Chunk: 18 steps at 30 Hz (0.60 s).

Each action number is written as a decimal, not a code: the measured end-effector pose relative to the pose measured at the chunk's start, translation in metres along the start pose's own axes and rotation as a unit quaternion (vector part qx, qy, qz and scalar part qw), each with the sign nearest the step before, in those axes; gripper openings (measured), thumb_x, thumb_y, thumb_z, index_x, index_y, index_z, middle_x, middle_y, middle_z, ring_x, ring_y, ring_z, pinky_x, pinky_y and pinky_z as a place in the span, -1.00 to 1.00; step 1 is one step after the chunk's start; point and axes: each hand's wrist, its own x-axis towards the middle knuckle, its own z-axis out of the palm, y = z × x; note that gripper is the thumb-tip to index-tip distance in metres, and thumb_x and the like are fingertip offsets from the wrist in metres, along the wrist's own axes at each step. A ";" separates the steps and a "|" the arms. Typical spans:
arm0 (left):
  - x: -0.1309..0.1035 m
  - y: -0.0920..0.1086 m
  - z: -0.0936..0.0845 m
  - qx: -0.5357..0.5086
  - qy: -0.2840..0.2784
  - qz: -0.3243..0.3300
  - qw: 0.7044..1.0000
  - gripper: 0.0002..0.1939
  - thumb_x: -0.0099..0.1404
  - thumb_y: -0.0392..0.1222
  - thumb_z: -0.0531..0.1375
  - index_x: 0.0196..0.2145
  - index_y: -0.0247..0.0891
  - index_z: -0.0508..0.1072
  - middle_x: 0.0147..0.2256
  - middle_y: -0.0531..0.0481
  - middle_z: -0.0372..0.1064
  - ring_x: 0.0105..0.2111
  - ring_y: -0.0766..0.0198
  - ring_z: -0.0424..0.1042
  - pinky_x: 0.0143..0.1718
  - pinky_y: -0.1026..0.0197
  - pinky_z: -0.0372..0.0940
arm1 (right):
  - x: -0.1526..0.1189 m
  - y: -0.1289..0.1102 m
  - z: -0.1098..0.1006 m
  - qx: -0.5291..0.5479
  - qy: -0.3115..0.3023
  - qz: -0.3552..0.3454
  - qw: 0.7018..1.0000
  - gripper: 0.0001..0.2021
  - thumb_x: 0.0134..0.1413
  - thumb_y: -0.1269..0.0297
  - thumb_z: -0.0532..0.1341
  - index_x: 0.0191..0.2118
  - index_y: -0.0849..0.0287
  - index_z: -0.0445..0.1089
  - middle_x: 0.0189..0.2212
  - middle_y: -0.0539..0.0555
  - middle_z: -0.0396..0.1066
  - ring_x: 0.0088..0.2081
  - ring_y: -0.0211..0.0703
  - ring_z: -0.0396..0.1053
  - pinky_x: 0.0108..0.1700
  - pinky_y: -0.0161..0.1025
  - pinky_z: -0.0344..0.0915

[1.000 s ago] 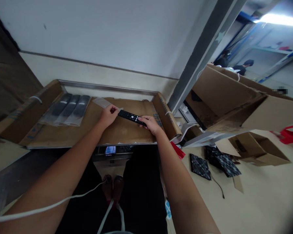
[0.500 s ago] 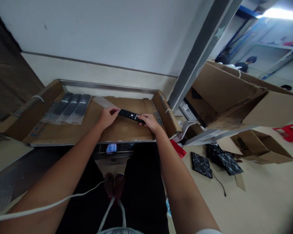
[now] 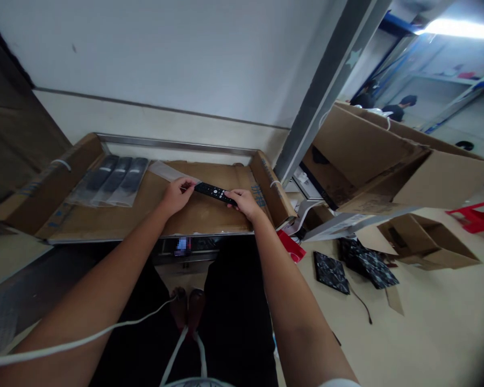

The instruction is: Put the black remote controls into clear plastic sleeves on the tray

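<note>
My right hand (image 3: pixel 243 202) grips the right end of a black remote control (image 3: pixel 210 191), thumb on top, its buttons facing up. The remote's left end meets the mouth of a clear plastic sleeve (image 3: pixel 167 171) and seems to be just inside it. My left hand (image 3: pixel 178 195) pinches the sleeve at that mouth, fingers closed. The rest of the sleeve lies flat to the upper left. Left of my hands, three dark remotes in clear sleeves (image 3: pixel 113 180) lie side by side on the cardboard-lined tray (image 3: pixel 145 223).
Raised cardboard sides (image 3: pixel 274 188) border the tray. To the right stand a grey post (image 3: pixel 326 80) and a large open carton (image 3: pixel 371 150). Black patterned packs (image 3: pixel 331 271) and another open carton (image 3: pixel 427 242) lie on the floor. A white cable (image 3: pixel 105 329) crosses my left arm.
The remote's left end has shifted slightly left against the sleeve's mouth. My hands keep their holds. The whole view has drifted a little.
</note>
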 end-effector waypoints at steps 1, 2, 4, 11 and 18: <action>0.000 0.000 0.000 -0.002 -0.001 -0.001 1.000 -0.82 0.25 -0.15 0.19 -0.24 -0.25 0.51 -0.22 -0.09 0.55 -0.24 0.20 0.49 -0.14 0.15 0.40 | 0.000 0.000 0.001 0.003 0.004 -0.002 1.000 -0.62 0.03 -0.06 0.29 -0.31 0.22 0.54 -0.61 -0.03 0.41 -0.63 -0.33 0.17 -0.61 -0.37 -0.01; 0.000 0.001 0.000 -0.003 0.000 -0.001 1.000 -0.83 0.25 -0.16 0.18 -0.24 -0.25 0.51 -0.22 -0.08 0.54 -0.24 0.21 0.49 -0.14 0.15 0.40 | 0.001 0.000 0.001 0.003 0.006 -0.004 1.000 -0.61 0.03 -0.07 0.29 -0.32 0.22 0.54 -0.61 -0.02 0.41 -0.63 -0.33 0.16 -0.61 -0.37 -0.02; -0.001 0.001 0.001 -0.004 0.001 0.003 1.000 -0.84 0.24 -0.18 0.19 -0.24 -0.26 0.51 -0.24 -0.08 0.54 -0.26 0.21 0.49 -0.15 0.15 0.40 | 0.001 0.000 0.003 0.003 0.011 -0.004 1.000 -0.61 0.03 -0.07 0.29 -0.32 0.23 0.53 -0.61 -0.02 0.41 -0.65 -0.34 0.14 -0.62 -0.36 -0.04; -0.001 0.006 0.001 0.008 0.012 -0.022 1.000 -0.85 0.24 -0.23 0.19 -0.23 -0.28 0.48 -0.28 -0.07 0.51 -0.28 0.21 0.46 -0.16 0.16 0.37 | -0.001 -0.001 0.012 0.014 0.027 0.015 0.999 -0.59 0.06 -0.13 0.27 -0.36 0.20 0.48 -0.60 -0.01 0.42 -0.67 -0.36 0.06 -0.63 -0.36 -0.08; -0.001 0.005 0.001 0.023 0.022 -0.027 0.999 -0.85 0.26 -0.23 0.17 -0.21 -0.28 0.47 -0.26 -0.06 0.49 -0.27 0.22 0.45 -0.11 0.16 0.36 | -0.004 -0.001 0.035 -0.055 0.057 -0.051 0.996 -0.65 0.18 -0.03 0.22 -0.31 0.19 0.54 -0.55 -0.02 0.46 -0.52 -0.27 0.32 -0.49 -0.37 0.11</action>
